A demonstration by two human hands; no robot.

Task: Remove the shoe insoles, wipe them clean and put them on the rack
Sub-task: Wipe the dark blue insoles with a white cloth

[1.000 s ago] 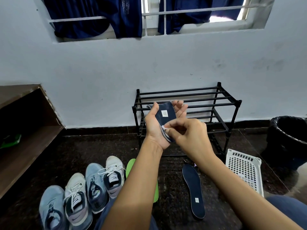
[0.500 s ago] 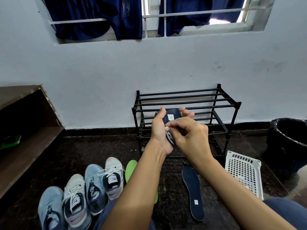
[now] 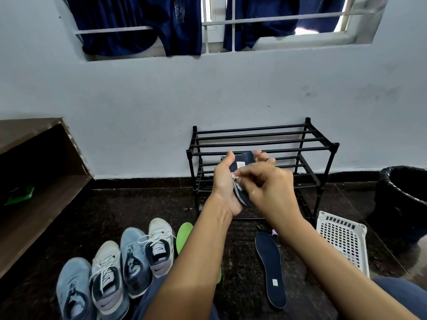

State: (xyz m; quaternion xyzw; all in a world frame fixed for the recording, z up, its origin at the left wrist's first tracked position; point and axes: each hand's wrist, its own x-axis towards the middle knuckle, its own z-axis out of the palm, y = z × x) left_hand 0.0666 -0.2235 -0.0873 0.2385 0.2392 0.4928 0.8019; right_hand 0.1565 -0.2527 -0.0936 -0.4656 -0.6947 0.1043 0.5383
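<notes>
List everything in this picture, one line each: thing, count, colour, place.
rack: one, black, against the wall
shoes: four, pale blue and white, in a row on the floor, lower left
green insole: one, green, on the floor right of the shoes
floor insole: one, dark blue, on the floor before the rack
held insole: one, dark blue, held up in front of the rack
basket: one, white, on the floor right of the rack
bin: one, black, far right
clothes: at least two, dark blue, over the window bars
shelf: one, brown, far left
left hand: one, grips the held insole
right hand: one, pinches the held insole's edge
</notes>
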